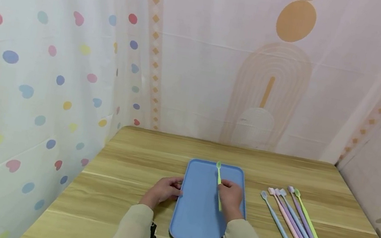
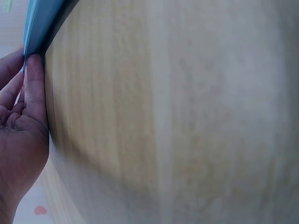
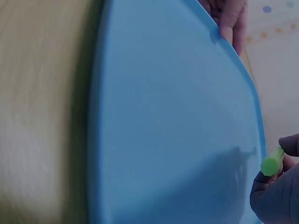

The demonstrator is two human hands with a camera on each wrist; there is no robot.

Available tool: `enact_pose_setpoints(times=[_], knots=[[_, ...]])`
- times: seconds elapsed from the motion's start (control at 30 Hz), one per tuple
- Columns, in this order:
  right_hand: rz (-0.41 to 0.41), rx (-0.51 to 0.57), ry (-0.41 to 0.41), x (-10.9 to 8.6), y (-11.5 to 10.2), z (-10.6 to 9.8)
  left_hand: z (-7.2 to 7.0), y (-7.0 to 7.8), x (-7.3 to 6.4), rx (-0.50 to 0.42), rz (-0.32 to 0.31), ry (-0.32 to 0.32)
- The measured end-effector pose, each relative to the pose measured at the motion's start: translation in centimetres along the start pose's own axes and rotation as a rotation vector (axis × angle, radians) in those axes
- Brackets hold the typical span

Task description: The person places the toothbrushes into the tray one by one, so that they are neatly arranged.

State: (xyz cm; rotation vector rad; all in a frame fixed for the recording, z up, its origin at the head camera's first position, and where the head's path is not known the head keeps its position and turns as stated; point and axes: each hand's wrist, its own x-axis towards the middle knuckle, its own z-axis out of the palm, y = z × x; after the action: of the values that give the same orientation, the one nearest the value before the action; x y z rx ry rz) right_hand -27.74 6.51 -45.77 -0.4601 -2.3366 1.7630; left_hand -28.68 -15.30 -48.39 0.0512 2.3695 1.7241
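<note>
On the wood-grain counter (image 1: 139,156), as the head view showed, a blue tray (image 1: 192,223) lay near the middle, its long sides running away from the person. The left hand (image 1: 165,190) was clamped on the tray's left edge. The right hand (image 1: 231,197) pinched 1 green toothbrush (image 1: 219,175) over the tray, its bristle head at the far rim and its handle end towards the person. To the right of the tray, 6 toothbrushes (image 1: 288,218) lay slantwise side by side: 2 blue, 1 pink, 2 purple and 1 yellow-green. Both sleeves were pale, with 2 black straps (image 1: 152,235) at the wrists. A dotted curtain (image 1: 48,71) hung at the left.

From the left wrist, the left hand's thumb and fingers closed together about the tray's edge, beside bare counter.

From the right wrist, the right hand's thumb and fingers pressed together on the green handle, its end facing the camera. Shadow fell across the tray, and the left hand held the opposite rim.
</note>
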Motion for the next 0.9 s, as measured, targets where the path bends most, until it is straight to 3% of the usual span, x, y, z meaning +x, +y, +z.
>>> enact_pose_setpoints(times=[0.37, 0.6, 0.9], knots=[[0.035, 0.020, -0.033, -1.6, 0.1, 2.6, 0.0, -0.1, 0.3, -0.042, -0.002, -0.022], [0.016, 0.039, -0.032, -2.6, 0.1, 4.2, -0.1, 0.0, 0.2, -0.035, 0.005, -0.027], [0.074, 0.027, -0.045, -3.1, 0.1, 6.4, -0.1, 0.1, 0.0, -0.014, -0.006, -0.024]])
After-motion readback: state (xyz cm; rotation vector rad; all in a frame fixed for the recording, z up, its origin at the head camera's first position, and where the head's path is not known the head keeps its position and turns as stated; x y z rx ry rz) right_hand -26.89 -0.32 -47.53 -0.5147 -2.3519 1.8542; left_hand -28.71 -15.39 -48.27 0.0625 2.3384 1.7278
